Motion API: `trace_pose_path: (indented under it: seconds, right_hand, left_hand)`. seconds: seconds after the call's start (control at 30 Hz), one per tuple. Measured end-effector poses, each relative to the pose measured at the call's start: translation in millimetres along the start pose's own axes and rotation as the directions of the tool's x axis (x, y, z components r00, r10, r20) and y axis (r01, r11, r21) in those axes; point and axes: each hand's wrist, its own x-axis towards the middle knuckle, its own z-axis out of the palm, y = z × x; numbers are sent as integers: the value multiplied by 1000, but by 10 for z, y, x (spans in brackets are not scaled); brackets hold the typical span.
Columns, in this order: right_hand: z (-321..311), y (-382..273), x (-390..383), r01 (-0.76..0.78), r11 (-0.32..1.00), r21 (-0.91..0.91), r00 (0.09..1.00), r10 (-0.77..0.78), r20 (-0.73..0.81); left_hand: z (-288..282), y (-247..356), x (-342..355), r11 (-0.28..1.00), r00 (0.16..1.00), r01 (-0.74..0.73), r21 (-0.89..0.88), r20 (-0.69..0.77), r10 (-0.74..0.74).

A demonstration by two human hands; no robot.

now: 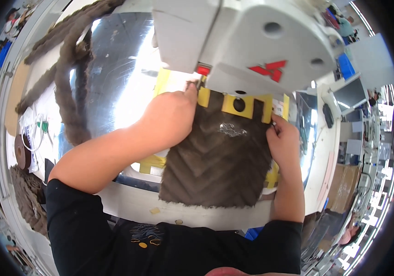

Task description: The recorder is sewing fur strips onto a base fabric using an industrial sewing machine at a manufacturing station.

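Observation:
A brown fur fabric panel (217, 161) with chevron ridges lies flat below the sewing machine head (261, 50). Shiny silver marks show on its upper part. Along its top edge sits a yellow plate (247, 103) with cut-outs and a round black spot. My left hand (171, 117) is closed at the panel's upper left, fingertips by a dark tuft beside the machine's red-tipped part (203, 70); its grip is partly hidden. At the right edge, by the yellow plate's end, my right hand (283, 140) pinches the fabric between curled fingers and thumb.
Long brown fur strips (66, 83) lie over the shiny metal table plate (123, 60) at the left. Nearby are a brown tape roll (22, 149) and a heap of brown fur (27, 198). A monitor (349, 94) and cardboard box (344, 186) stand at the right.

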Motion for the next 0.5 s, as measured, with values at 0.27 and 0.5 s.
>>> trace_pose_path:
  seconds: [0.27, 0.5]
  right_hand:
    - [-8, 89, -18, 9, 999, 46, 1000, -8, -17]
    - [-9, 212, -14, 63, 998, 31, 997, -62, -39]
  left_hand:
    - [40, 44, 19, 998, 998, 54, -22, -15, -54]
    - [-7, 97, 34, 1000, 1000, 3, -10, -2, -3]
